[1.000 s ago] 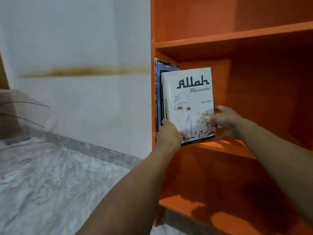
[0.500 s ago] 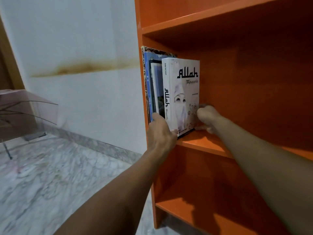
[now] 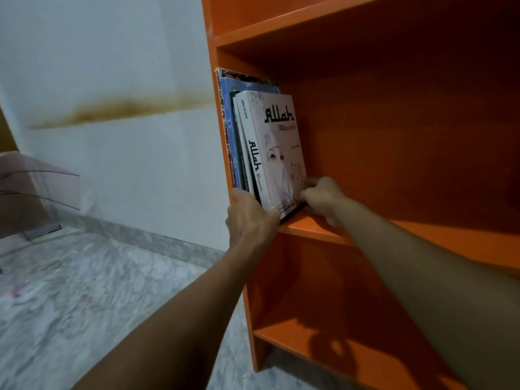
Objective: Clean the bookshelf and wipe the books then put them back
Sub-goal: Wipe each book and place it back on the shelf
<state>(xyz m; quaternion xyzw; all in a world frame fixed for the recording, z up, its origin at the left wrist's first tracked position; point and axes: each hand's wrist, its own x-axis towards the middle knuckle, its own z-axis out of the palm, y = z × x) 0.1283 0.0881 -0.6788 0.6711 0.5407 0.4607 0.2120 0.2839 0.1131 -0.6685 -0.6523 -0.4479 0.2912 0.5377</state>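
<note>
I see the white book (image 3: 277, 142) standing at the left end of the bookshelf's (image 3: 365, 237) middle shelf, leaning slightly against the other books (image 3: 233, 130) by the side wall. My left hand (image 3: 249, 215) curls round the bottom of its spine at the shelf's front edge. My right hand (image 3: 323, 197) pinches the cover's lower far corner, fingers bent.

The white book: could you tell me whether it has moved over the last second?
Yes. The white book has swung left, closing toward the blue book by the bookshelf's left wall; its spine now faces outward.
</note>
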